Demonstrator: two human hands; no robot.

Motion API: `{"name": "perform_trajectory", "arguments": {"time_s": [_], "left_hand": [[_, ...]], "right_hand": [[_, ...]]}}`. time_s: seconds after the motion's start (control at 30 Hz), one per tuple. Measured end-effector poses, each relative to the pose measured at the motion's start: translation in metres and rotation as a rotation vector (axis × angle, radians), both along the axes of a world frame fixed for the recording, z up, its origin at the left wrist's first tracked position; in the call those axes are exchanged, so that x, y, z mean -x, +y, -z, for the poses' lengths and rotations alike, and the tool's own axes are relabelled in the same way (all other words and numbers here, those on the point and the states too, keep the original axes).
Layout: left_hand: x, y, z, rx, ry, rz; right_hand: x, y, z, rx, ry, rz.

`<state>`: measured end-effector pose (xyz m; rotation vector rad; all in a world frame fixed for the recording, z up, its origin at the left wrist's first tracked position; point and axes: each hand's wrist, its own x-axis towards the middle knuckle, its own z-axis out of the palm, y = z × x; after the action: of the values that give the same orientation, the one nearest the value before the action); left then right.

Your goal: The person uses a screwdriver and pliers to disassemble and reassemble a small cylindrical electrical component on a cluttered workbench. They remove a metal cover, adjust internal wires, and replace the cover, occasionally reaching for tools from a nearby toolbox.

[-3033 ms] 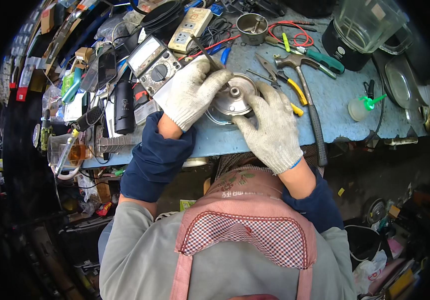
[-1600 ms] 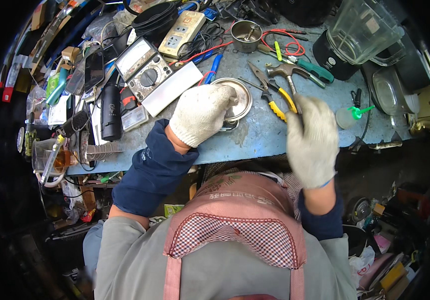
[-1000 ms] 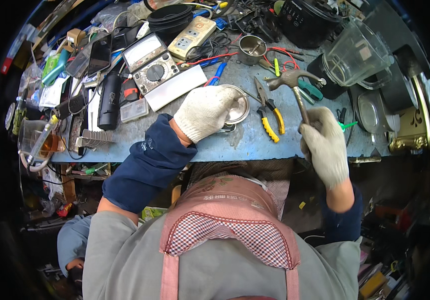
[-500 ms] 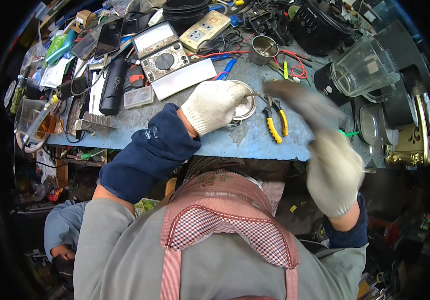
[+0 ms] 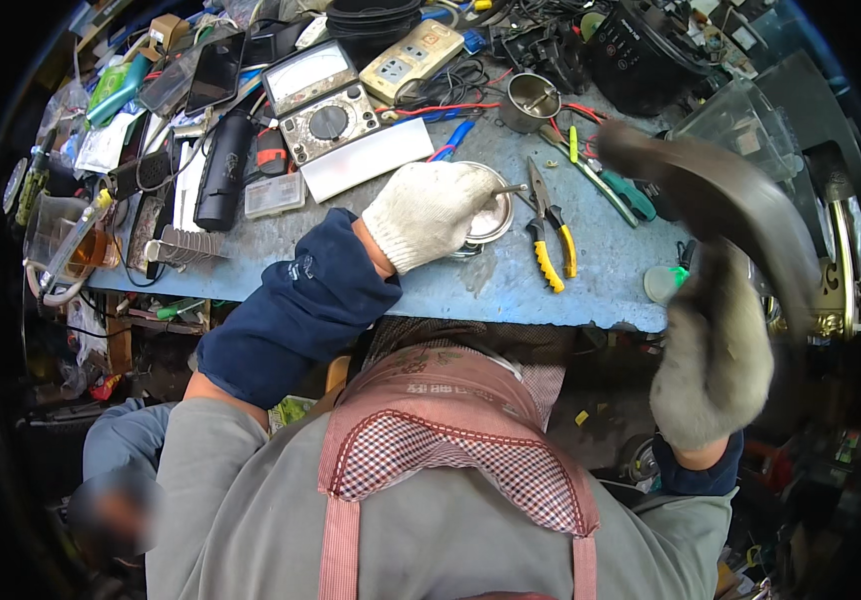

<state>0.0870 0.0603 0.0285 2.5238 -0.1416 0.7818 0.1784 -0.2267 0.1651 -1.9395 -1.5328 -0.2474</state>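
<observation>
In a white knit glove, my left hand is closed on a thin metal rod, whose end sticks out to the right past the fingers. Under that hand lies a round, pale metal-rimmed piece, partly hidden by the glove. My right hand, also gloved, grips a hammer raised beyond the bench's right front edge, its dark head slightly blurred. Just right of the round piece rest yellow-and-black long-nose pliers, jaws pointing away from me.
An analog multimeter, a white slab and a power strip lie behind my left hand. Farther right are a metal cup, a green-handled screwdriver and a clear jug. Clutter fills the left side, including a black cylinder.
My right hand has swung the hammer up and to the right, away from the rod. The left hand stays in place, still holding the rod at the round piece.
</observation>
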Motion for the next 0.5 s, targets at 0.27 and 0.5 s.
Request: {"name": "perform_trajectory", "arguments": {"time_s": [0.27, 0.5], "left_hand": [[-0.002, 0.003, 0.005, 0.010, -0.006, -0.002], [-0.005, 0.006, 0.006, 0.013, -0.017, -0.006]], "right_hand": [[-0.001, -0.001, -0.008, 0.164, -0.223, 0.126], [-0.003, 0.002, 0.003, -0.243, 0.168, 0.081]]}}
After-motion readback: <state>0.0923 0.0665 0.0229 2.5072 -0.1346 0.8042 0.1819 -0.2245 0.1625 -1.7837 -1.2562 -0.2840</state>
